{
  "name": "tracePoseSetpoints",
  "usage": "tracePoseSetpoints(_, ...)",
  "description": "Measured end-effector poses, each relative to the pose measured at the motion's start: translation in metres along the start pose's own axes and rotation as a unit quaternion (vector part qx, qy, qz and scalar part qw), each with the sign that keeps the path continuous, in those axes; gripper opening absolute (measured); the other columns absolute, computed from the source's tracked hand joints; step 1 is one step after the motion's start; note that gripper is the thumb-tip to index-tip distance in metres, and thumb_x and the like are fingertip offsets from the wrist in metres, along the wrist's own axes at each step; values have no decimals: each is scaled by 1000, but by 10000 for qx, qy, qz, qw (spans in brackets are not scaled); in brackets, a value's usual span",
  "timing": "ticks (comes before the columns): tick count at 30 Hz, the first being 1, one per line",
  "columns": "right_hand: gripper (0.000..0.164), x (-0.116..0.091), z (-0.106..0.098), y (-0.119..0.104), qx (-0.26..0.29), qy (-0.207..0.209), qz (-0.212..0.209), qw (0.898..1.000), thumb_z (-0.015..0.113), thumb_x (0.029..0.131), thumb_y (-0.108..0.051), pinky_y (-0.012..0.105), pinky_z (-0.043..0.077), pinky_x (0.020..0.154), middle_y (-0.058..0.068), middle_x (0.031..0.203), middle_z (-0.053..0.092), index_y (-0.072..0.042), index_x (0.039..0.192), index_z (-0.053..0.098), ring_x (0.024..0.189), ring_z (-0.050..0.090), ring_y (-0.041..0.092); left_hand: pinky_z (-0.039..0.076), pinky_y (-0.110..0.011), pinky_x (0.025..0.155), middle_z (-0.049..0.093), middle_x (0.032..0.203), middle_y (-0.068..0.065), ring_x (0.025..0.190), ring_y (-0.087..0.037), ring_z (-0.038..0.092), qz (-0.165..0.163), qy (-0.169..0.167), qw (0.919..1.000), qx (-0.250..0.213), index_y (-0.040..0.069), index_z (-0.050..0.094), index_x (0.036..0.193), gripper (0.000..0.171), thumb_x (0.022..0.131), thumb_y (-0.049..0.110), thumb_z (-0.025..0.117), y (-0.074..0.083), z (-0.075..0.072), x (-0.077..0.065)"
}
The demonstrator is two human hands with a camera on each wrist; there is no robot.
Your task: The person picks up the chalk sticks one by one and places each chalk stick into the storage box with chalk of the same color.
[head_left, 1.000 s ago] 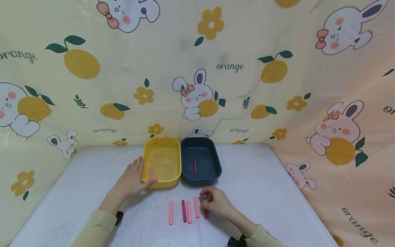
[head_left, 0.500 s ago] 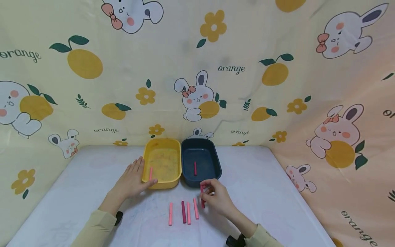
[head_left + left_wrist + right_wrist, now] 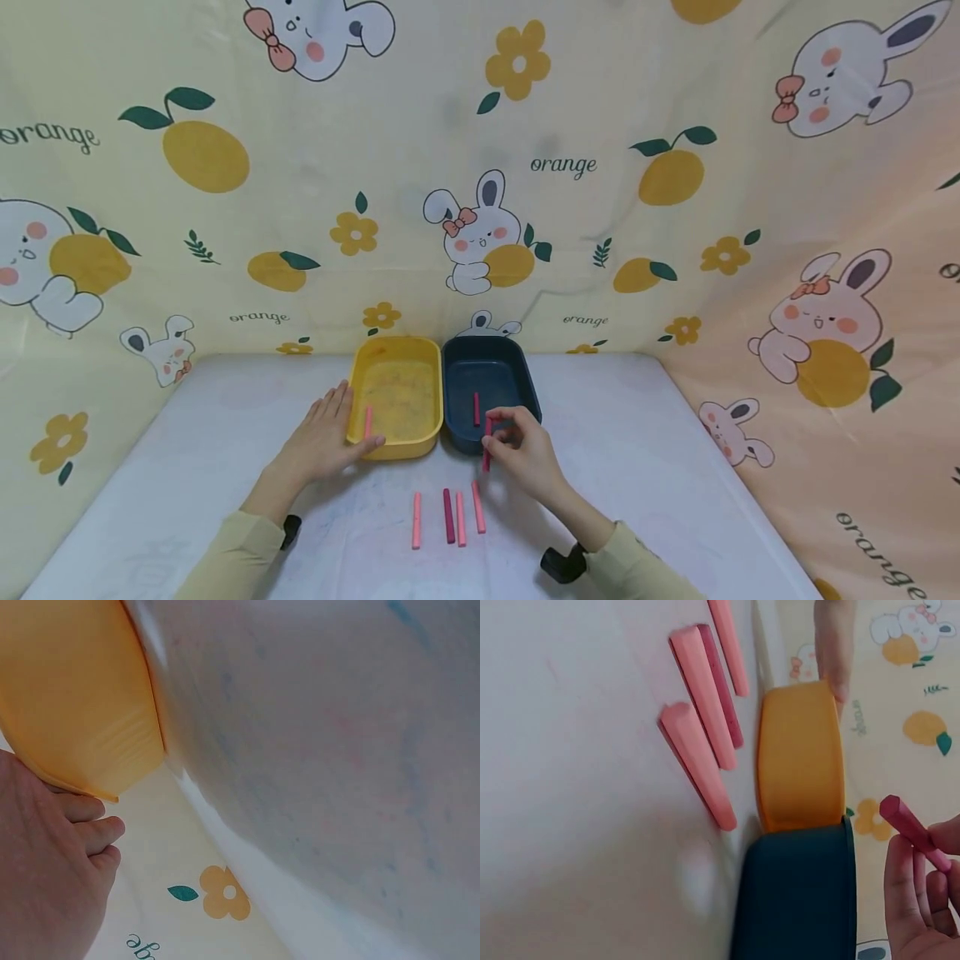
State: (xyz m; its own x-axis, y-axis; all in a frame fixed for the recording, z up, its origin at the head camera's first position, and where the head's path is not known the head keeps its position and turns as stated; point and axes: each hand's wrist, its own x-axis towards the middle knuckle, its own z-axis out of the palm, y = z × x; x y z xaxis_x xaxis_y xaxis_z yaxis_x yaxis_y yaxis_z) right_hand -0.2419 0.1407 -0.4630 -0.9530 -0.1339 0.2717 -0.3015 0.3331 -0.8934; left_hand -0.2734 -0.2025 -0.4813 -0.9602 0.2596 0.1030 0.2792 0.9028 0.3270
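Note:
My right hand pinches a dark red crayon by thumb and fingertips, at the front rim of the navy bin. In the right wrist view its six-sided end sticks out past the fingers. Another dark red crayon lies inside that bin. My left hand rests against the left side of the yellow bin, fingers straight, thumb over the front rim. One pink crayon is in the yellow bin.
In front of the bins lie three pink crayons and one dark red crayon, roughly parallel on the white tablecloth. The two bins stand side by side before a rabbit-and-orange patterned curtain.
My right hand has lifted the dark red crayon from the right end of the row and carried it forward to the navy bin's front rim. The left hand has stayed put.

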Motion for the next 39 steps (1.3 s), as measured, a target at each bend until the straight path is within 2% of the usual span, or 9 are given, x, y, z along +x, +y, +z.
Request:
tracePoseSetpoints(11, 34, 30, 3, 5, -135, 37, -310, 9994, 77, 92, 1, 21, 58, 67, 10, 117, 67, -7, 123, 67, 86, 68, 17, 17, -63, 125, 14, 168, -33, 154, -51, 19, 59, 35, 10000, 32, -16, 17, 158, 115, 95, 71, 56, -1, 0, 0)
tracePoseSetpoints(20, 33, 53, 7, 14, -45, -162, 84, 9998, 76, 94, -5, 25, 59, 69, 7, 115, 69, -11, 125, 65, 91, 70, 18, 16, -62, 126, 12, 169, -32, 155, -51, 17, -22, -37, 10000, 64, -16, 16, 159, 114, 96, 71, 55, -3, 2, 1)
tracePoseSetpoints(26, 33, 70, 9, 22, -39, -163, 215, 9996, 77, 93, -7, 26, 59, 69, 8, 111, 70, -3, 124, 65, 86, 70, 16, 17, -63, 125, 14, 168, -32, 154, -51, 19, 29, 33, 10000, -9, -16, 16, 159, 116, 94, 74, 55, -1, 1, -1)
tracePoseSetpoints(33, 28, 85, 10, 26, 93, -530, 597, 9968, 75, 95, -11, 29, 59, 74, 7, 110, 71, -5, 121, 67, 87, 71, 17, 17, -63, 125, 14, 168, -33, 154, -51, 19, -17, 51, 10000, -64, -16, 16, 159, 116, 94, 73, 55, -1, 0, -1)
tracePoseSetpoints(39, 24, 97, 12, 32, 107, -951, 792, 9923, 72, 98, -10, 43, 63, 86, 9, 108, 70, -2, 120, 66, 84, 73, 20, 18, -62, 125, 15, 168, -32, 154, -51, 20, -13, 43, 10000, -6, -16, 17, 158, 114, 95, 71, 55, 1, -2, -2)
